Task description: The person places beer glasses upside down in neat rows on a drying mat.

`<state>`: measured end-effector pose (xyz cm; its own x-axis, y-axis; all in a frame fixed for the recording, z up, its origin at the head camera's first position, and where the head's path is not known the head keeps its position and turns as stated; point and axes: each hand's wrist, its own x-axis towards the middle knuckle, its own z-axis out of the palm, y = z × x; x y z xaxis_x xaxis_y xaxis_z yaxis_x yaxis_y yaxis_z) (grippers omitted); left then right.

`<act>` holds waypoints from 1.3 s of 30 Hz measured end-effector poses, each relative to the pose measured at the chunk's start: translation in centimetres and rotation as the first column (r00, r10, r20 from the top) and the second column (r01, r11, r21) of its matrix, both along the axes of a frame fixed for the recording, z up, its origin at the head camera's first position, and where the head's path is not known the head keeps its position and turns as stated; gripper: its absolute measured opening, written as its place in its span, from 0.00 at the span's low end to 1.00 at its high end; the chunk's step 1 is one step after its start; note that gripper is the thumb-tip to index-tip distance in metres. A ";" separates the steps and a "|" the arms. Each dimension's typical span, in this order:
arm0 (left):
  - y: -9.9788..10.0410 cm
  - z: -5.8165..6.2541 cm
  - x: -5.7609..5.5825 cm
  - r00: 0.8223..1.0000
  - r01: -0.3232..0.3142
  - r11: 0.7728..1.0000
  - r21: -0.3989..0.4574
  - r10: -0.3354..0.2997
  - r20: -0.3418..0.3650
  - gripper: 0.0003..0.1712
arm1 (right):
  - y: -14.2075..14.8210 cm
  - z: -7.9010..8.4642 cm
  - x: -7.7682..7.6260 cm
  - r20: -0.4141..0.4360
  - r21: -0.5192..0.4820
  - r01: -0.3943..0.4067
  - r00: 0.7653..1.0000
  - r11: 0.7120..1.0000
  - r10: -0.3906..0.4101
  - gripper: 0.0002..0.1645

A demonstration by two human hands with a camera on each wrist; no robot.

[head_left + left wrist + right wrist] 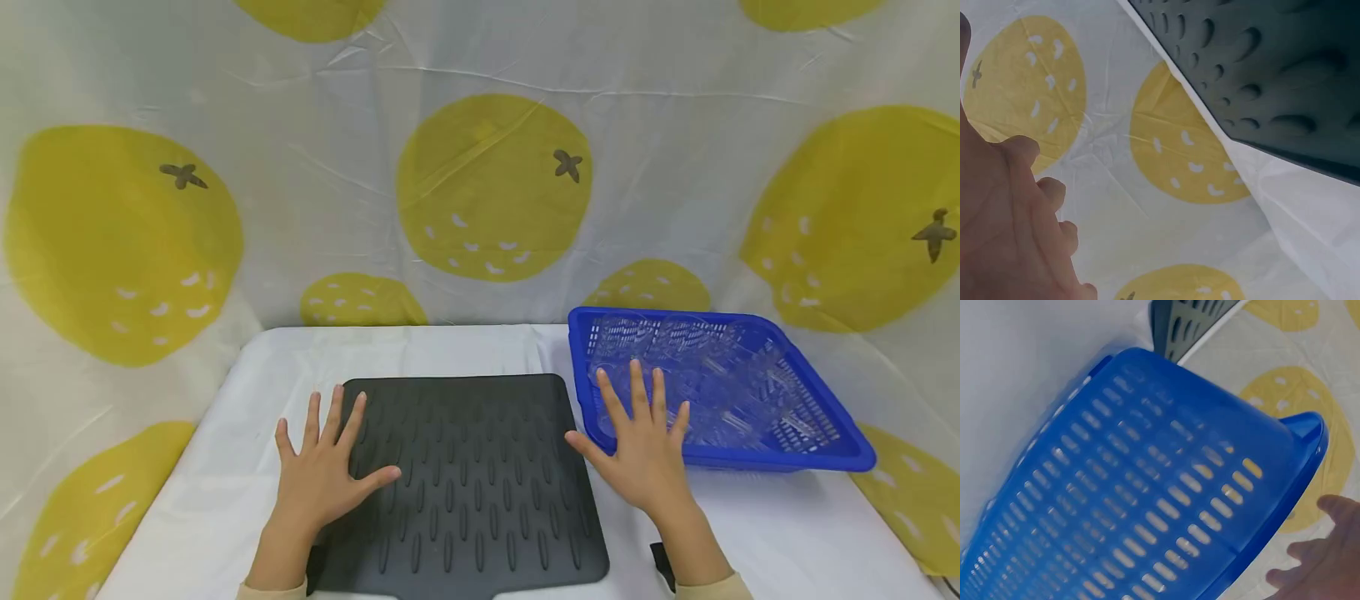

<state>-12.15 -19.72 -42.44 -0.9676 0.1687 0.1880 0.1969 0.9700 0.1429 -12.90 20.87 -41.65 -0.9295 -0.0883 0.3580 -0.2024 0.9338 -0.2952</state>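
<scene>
In the head view my left hand (318, 475) is held with fingers spread over the left side of a dark grey ridged mat (480, 500). My right hand (645, 458) has its fingers spread too, between the mat and a blue plastic basket (825, 400). Its fingertips overlap the basket's near left part in this view. Several clear glass-like vessels (697, 375) lie inside the basket. Both hands hold nothing. The left wrist view has the palm and fingers (1016, 219) at its left, while the right wrist view catches the basket's slotted side (1116, 487) and part of the hand.
A white cloth (202, 500) covers the table. Behind it hangs a white curtain with yellow lemon prints (495, 187). The basket stands at the table's back right, close beside the mat's right edge. The mat's narrow tab points toward the front edge.
</scene>
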 end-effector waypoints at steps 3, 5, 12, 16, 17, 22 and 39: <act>-0.7 -0.3 0.5 0.999 0.005 1.000 0.017 -0.005 0.033 0.65 | 0.7 0.3 0.2 -0.082 -0.066 0.008 0.997 0.998 -0.014 0.53; -1.2 -0.6 0.9 0.998 0.004 1.000 0.024 -0.005 0.066 0.67 | 1.3 0.5 0.3 -0.143 -0.129 0.024 0.989 0.991 -0.042 0.50; -3.4 -2.0 2.8 0.987 0.046 0.997 0.057 -0.054 0.154 0.78 | 3.6 0.8 0.9 -0.310 -0.332 0.070 0.934 0.941 -0.179 0.29; -4.5 -3.0 4.0 0.962 0.073 0.992 0.102 -0.097 0.254 0.80 | 4.4 0.9 1.3 -0.247 -0.363 0.145 0.937 0.921 -0.245 0.18; -4.6 -3.2 4.2 0.952 0.075 0.990 0.121 -0.107 0.287 0.80 | 4.6 0.9 1.4 -0.207 -0.355 0.169 0.945 0.919 -0.254 0.17; -5.0 -4.3 5.1 0.901 0.050 0.975 0.216 -0.137 0.412 0.74 | 5.6 0.8 1.7 -0.028 -0.262 0.240 0.966 0.935 -0.255 0.20; -4.9 -5.7 5.4 0.870 0.042 0.943 0.330 -0.197 0.452 0.65 | 6.5 0.4 1.3 0.142 -0.138 0.192 0.975 0.972 -0.173 0.26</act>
<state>-6.76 -24.67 -48.12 -0.9271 0.2995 -0.2254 0.1423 0.8376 0.5274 -11.59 27.34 -41.28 -0.9639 0.1329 0.2308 0.0162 0.8944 -0.4471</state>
